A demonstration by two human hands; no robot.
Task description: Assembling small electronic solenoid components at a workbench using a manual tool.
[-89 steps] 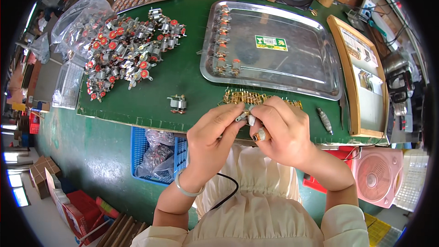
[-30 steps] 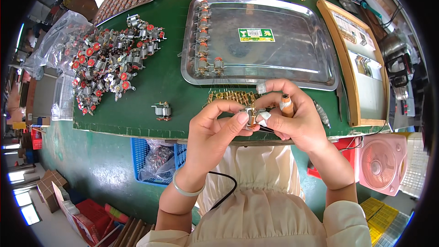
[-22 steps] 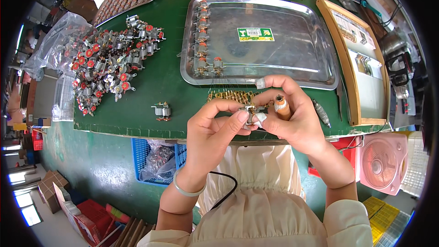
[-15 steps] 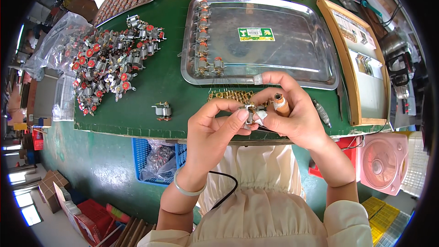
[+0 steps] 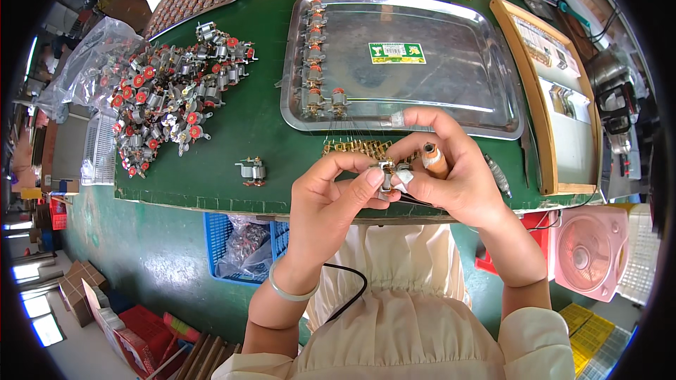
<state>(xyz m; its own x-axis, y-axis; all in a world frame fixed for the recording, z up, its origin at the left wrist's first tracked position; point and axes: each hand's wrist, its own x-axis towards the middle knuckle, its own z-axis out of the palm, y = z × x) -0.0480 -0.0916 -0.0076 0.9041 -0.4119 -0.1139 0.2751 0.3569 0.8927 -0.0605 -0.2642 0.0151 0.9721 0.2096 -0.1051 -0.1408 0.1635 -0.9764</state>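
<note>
My left hand (image 5: 334,193) pinches a small metal motor (image 5: 386,177) between thumb and fingers, just over the table's front edge. Closed beside it, my right hand (image 5: 454,176) has a wooden-handled tool (image 5: 435,160) tucked between its fingers; the tool's working end is hidden. White tape wraps the thumb and index fingertip of that hand, and the thumb is close against the motor. Behind my fingers lies a row of small brass terminal pieces (image 5: 359,148). A single motor (image 5: 252,171) rests on the green tabletop left of my hands.
A steel tray (image 5: 451,124) holds a column of motors along its left side. Many loose motors (image 5: 169,91) are heaped at left beside a plastic bag (image 5: 98,56). At right stand a wooden-framed box (image 5: 524,84) and a grey cylindrical tool (image 5: 497,174). Blue baskets (image 5: 218,246) sit below the table.
The whole view has shifted very slightly. Both hands keep nearly the same pose around the motor, with no visible change of grip.
</note>
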